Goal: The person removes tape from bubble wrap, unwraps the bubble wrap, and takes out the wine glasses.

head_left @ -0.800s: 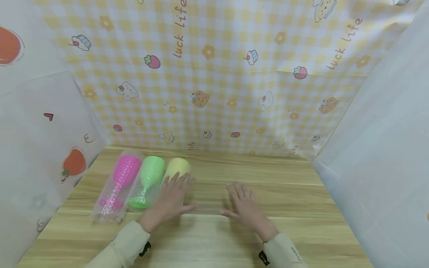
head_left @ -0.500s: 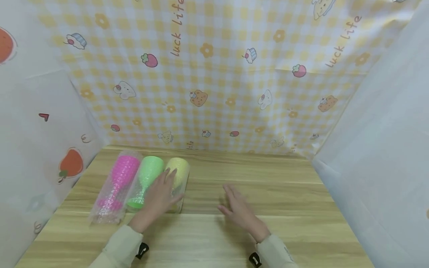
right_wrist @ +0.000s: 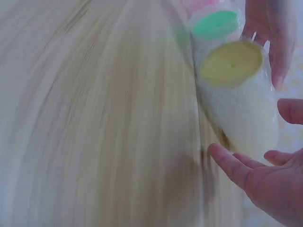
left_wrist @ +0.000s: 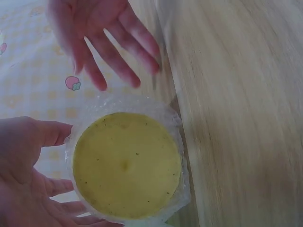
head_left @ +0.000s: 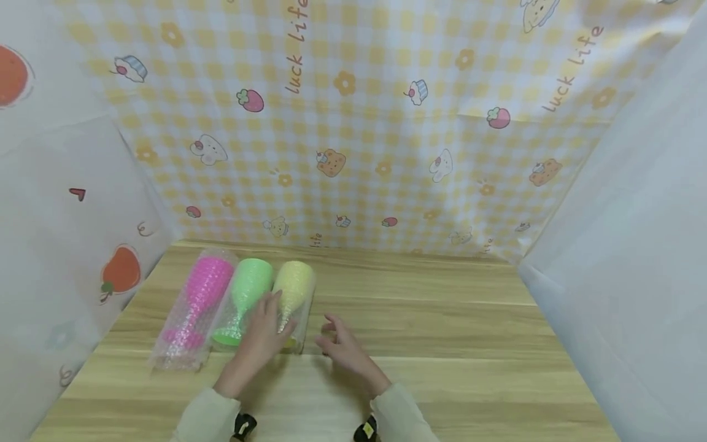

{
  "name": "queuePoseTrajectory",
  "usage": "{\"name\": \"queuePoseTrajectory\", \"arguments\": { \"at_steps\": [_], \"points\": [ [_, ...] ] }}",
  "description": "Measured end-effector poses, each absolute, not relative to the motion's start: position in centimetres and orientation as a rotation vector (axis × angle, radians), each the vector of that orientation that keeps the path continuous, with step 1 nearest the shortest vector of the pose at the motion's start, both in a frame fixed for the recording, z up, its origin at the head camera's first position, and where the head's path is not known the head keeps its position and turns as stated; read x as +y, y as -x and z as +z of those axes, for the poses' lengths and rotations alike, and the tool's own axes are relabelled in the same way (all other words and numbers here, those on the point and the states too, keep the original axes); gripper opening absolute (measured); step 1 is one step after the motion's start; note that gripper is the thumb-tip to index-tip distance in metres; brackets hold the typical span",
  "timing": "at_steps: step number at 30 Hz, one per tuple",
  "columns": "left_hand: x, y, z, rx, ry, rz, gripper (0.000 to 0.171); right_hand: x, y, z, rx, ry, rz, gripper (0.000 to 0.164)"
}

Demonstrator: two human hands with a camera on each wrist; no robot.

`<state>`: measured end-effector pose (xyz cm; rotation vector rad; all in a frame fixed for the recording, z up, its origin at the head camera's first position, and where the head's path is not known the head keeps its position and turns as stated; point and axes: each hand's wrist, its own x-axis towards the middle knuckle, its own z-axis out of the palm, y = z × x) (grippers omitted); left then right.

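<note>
Three plastic goblets in bubble wrap lie side by side at the table's left: pink [head_left: 207, 283], green [head_left: 251, 283] and yellow [head_left: 294, 283]. The left hand [head_left: 258, 334] is at the yellow goblet, fingers toward the gap beside the green one, thumb over its stem. In the left wrist view, the thumb and spread fingers lie along the wrap around the round yellow base [left_wrist: 125, 165]. From the right, the right hand [head_left: 349, 351] faces the yellow goblet with fingers apart and nothing held. The right wrist view shows its fingertips right by the wrap, near the cup end.
The goblets lie on a wood-grain tabletop [head_left: 442, 319]. A yellow checked cloth [head_left: 381, 141] hangs along the back edge. White sheets stand at the left [head_left: 66, 258] and right [head_left: 618, 245] sides.
The left hand has drawn back from atop the yellow goblet to its left side. The right hand has moved left, close to that goblet, and turned its palm toward it. The goblets stay in place.
</note>
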<state>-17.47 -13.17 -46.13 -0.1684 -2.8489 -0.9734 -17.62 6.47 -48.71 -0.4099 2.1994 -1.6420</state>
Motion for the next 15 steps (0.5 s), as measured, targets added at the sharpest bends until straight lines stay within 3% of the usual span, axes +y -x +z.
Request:
{"name": "queuePoseTrajectory", "arguments": {
  "at_steps": [15],
  "points": [
    [-12.3,17.1,-47.1,-2.813,0.127,-1.123,0.077,3.1,17.8,-49.4,2.073,0.207,-1.804,0.059]
  ]
}}
